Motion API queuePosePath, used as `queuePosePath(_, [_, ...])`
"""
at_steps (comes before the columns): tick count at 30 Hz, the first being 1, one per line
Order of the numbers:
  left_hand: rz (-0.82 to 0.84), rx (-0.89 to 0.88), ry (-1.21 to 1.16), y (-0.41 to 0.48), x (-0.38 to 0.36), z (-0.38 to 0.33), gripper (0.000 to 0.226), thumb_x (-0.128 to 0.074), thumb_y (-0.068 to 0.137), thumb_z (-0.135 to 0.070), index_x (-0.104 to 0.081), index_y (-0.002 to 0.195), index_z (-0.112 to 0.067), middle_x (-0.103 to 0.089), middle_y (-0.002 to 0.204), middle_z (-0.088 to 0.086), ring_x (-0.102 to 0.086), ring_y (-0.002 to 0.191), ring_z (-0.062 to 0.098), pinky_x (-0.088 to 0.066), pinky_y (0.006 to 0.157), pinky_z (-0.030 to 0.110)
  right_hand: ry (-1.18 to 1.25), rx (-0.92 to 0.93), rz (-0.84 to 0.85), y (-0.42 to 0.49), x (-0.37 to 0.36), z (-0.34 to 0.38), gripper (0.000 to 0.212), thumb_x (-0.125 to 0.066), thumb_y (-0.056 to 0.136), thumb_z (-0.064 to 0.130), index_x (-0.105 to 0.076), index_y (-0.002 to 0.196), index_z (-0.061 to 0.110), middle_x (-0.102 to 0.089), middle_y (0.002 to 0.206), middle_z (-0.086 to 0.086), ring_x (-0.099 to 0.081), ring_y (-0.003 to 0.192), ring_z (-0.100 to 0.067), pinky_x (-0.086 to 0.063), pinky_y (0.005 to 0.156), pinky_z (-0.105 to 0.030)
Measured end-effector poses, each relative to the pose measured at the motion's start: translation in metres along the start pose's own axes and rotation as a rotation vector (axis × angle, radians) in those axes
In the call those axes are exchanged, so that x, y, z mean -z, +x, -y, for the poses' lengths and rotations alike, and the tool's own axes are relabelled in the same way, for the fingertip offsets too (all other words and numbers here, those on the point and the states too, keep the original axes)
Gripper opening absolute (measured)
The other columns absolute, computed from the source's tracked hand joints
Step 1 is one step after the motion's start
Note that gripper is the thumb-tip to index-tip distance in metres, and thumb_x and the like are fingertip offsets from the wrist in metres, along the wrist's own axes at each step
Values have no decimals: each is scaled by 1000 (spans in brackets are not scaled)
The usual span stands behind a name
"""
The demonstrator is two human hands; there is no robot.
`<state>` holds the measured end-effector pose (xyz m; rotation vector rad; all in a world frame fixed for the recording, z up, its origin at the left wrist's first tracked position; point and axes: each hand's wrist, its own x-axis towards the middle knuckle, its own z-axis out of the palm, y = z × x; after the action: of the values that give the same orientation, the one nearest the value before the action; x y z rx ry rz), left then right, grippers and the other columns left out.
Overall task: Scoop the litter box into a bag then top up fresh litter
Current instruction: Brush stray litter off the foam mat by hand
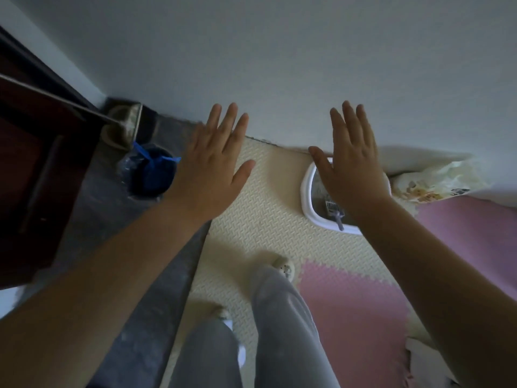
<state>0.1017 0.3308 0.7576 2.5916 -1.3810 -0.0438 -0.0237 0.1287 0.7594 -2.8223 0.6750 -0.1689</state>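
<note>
White plastic rim: the litter box (305, 191) sits on the cream foam mat (265, 197), right of centre in the frame, close to the wall. Its far part is hidden behind the right hand (352, 175).

Grey scoop (334, 212) lies inside the box, slotted head in the litter, handle pointing to the near rim.

Left hand (212, 169): held out flat in the air, fingers straight and slightly spread, holding nothing. Right hand: same, palm down above the box, touching nothing that I can see.

Left of centre: a small bin lined with a blue bag (151, 175), standing on the dark floor just off the mat. At the right edge, a crumpled printed sack (430, 186); cannot tell whether it is the fresh litter.

Judgement on handling:
- Scoop looks light and stiff. Take it by the handle end, which is free of litter.
- Loaded scoop likely spills if tilted, so carry it level.
- Bag is thin and limp. One hand probably has to hold its mouth open.
- Sack is soft-sided and probably heavy. Grip it with both hands, near the top and under the base.
</note>
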Motion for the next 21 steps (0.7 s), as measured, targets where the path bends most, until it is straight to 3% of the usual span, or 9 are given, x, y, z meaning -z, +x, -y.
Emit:
queuePosePath(3, [18, 29, -21, 26, -87, 21, 66, -23, 100, -43, -4, 152, -8, 1, 160, 12, 4, 147, 28, -7, 119, 47, 4, -28, 30, 25, -76, -31, 69, -30, 98, 46, -13, 150, 4, -6, 159, -14, 2, 147, -28, -11, 119, -44])
queuePosePath(8, [71, 36, -18, 50, -277, 73, 67, -27, 98, -38, -1, 152, -8, 1, 160, 11, 3, 148, 27, -9, 119, 45, 62, -84, 33, 48, -250, -75, 65, -29, 100, 41, -12, 150, 3, -6, 159, -13, 1, 147, -25, -6, 120, -38])
queuePosePath(15, [199, -98, 69, 54, -579, 153, 69, -28, 94, -40, -12, 150, -3, -11, 159, 15, -10, 147, 30, -17, 116, 47, 26, -174, 164, 28, -557, -156, 70, -30, 98, 44, -6, 150, 4, -2, 159, -12, 4, 147, -23, -6, 120, -40])
queuePosePath(21, [237, -241, 73, 74, -772, 191, 69, -26, 94, -45, -18, 150, -4, -17, 158, 16, -15, 146, 30, -20, 115, 47, -81, -155, 291, 24, -746, -226, 76, -18, 94, 53, 1, 149, 5, 7, 158, -10, 10, 146, -23, 0, 117, -37])
